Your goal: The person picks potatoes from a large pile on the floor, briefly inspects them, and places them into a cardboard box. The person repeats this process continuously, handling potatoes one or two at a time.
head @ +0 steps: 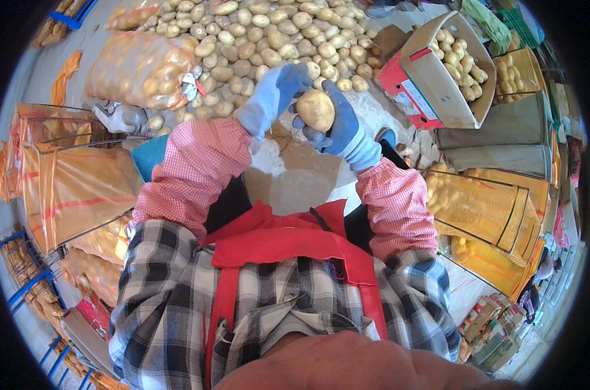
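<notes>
My right hand (341, 124), in a blue coated work glove, cradles a large pale potato (316, 111) with its fingers beneath and the thumb at the top right. My left hand (278, 92), gloved the same way, is at the potato's upper left with fingers bent; whether it touches the potato or grips anything cannot be made out. Just beyond both hands spreads a big heap of loose potatoes (256, 48) on the floor.
A cardboard box (451, 97) of potatoes stands at the right, tilted. A filled mesh sack (139, 68) lies at the left. Open yellow mesh bags (480, 209) line the right side, and an orange bag (85, 185) stands at the left. Concrete floor (299, 180) lies below my hands.
</notes>
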`<state>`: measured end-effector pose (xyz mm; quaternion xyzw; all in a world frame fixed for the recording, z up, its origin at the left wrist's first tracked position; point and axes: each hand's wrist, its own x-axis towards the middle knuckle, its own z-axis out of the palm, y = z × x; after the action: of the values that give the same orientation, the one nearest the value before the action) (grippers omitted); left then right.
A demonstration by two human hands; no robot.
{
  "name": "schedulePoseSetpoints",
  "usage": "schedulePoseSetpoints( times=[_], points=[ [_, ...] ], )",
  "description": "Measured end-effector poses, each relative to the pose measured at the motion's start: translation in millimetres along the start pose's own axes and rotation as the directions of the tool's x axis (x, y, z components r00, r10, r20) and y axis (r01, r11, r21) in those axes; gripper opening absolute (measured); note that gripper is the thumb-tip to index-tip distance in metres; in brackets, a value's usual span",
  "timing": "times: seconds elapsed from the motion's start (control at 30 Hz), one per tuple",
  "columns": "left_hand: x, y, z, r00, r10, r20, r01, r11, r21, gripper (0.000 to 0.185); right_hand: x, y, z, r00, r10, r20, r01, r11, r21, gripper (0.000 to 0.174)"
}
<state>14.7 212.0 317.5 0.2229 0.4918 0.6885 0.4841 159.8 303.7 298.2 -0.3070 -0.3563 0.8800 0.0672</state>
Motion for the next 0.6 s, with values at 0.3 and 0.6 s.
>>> schedulePoseSetpoints(
  times=[0.3,0.6],
  points=[
    [23,35,-68,0.945,0.276,-0.172,-0.269,0.961,0.064,0.035,3,-78,-79,0.842,-0.491,-0.226,0.539,0.736,0.409,0.054],
    [-21,52,-178,0.82,0.416,-0.392,-0.384,0.909,0.162,0.027,-49,-101,-127,0.839,-0.532,-0.115,0.508,0.69,0.516,0.047]
  ],
)
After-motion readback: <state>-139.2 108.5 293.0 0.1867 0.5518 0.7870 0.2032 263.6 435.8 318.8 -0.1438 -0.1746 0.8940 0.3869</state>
